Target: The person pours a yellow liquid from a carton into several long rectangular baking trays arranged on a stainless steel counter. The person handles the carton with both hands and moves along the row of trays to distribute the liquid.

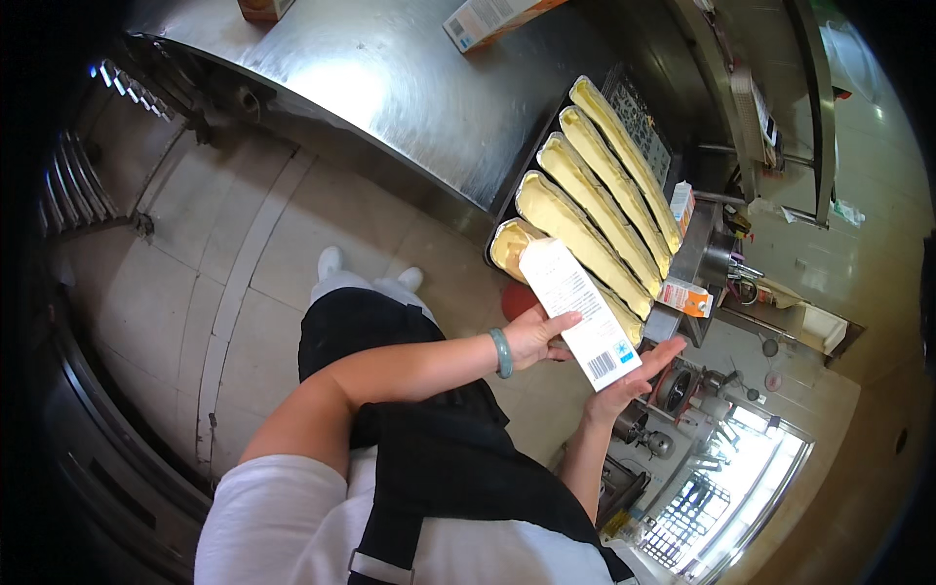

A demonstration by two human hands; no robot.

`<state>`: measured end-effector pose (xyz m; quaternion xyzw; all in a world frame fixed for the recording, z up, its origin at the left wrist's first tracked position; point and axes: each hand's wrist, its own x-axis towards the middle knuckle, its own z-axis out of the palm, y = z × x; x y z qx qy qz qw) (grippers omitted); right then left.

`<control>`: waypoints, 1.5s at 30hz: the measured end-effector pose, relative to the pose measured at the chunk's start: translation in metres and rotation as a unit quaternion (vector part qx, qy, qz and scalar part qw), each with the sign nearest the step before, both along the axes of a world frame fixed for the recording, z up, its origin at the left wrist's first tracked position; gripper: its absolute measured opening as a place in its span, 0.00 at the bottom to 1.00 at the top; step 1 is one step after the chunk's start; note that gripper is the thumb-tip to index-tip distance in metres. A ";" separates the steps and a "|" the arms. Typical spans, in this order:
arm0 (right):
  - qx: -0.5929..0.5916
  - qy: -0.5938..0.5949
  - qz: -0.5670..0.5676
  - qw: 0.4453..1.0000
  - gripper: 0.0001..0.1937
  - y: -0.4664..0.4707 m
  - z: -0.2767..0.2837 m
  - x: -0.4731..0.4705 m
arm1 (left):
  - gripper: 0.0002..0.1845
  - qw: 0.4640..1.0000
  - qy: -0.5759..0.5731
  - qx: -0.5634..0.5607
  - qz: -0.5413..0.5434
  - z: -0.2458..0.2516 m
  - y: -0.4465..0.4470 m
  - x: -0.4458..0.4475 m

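Note:
My left hand [532, 338], a green bangle on its wrist, grips a white carton [574, 314] with printed writing and a barcode. The carton's gabled end is over the nearest of several long, narrow trough-shaped shells [585, 219], pale yellow like dough. These lie side by side in a dark baking tray [504, 212]. A tan patch [510, 245] shows inside the nearest shell, which the carton partly covers. My right hand [632, 376] is at the carton's base, its fingers straight and apart. Whether its palm bears any weight is hard to see.
The tray is on a stainless steel table [351, 88]. Another carton [497, 22] lies at the table's far side. Two orange-and-white cartons, one upper [681, 205] and one lower [686, 298], stand beyond the tray. A red round object [518, 301] is partly hidden below the tray.

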<state>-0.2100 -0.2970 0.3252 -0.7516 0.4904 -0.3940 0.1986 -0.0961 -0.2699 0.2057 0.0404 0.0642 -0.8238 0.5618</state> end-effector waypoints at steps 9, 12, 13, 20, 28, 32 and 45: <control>0.258 -0.038 -0.002 0.965 0.41 0.000 0.026 -0.027 | 0.31 1.000 0.005 -0.004 -0.003 0.001 0.000 -0.006; 0.251 -0.053 0.002 0.967 0.41 0.000 0.019 -0.033 | 0.32 1.000 0.009 0.015 0.018 -0.003 -0.003 -0.001; 0.250 -0.053 0.003 0.967 0.41 0.000 0.016 -0.035 | 0.32 0.999 0.005 0.021 0.028 -0.005 -0.004 0.001; 0.244 -0.047 0.002 0.969 0.39 0.002 0.011 -0.031 | 0.29 0.997 -0.048 0.022 0.048 -0.014 -0.007 -0.004; 0.233 -0.063 0.004 0.970 0.38 0.006 0.002 -0.033 | 0.28 0.994 0.028 0.076 0.074 -0.001 -0.006 0.006; 0.238 -0.068 -0.001 0.969 0.37 0.010 0.000 -0.029 | 0.29 0.996 0.004 0.051 0.073 -0.007 -0.008 0.007; 0.209 -0.019 0.004 0.978 0.36 0.015 -0.004 -0.029 | 0.32 0.993 0.038 0.068 0.089 -0.010 -0.007 0.005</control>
